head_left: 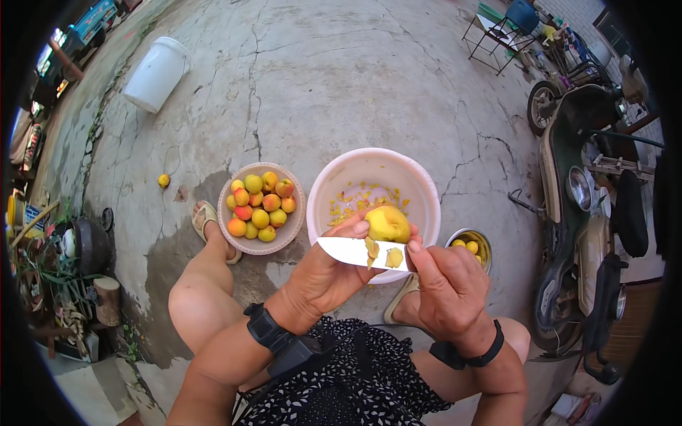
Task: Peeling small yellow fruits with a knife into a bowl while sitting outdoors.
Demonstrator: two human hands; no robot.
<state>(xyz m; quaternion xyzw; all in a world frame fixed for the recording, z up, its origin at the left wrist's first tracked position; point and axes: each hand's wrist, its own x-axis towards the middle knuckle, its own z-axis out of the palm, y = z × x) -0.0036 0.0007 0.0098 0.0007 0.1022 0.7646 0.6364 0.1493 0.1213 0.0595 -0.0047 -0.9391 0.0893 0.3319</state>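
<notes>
My left hand [320, 277] is closed round a yellow peach [388, 223], partly peeled, above a white plastic basin [430, 184]. My right hand [453, 287] grips a knife whose handle is mostly hidden in the fingers. The broad blade [341, 248] points left and lies just on the near side of the peach, with pieces of peel [394, 258] stuck to it. Many small yellow peelings [355, 197] lie in the basin. Left of it stands a pale round basket [300, 202] of unpeeled yellow and red peaches [253, 184].
A metal bowl [487, 240] with peeled yellow fruit [472, 247] stands right of the basin. One loose fruit [164, 181] lies on cracked concrete at left. A white bucket [158, 74] lies tipped farther off. A scooter [579, 213] stands at right, a chair [501, 35] far right.
</notes>
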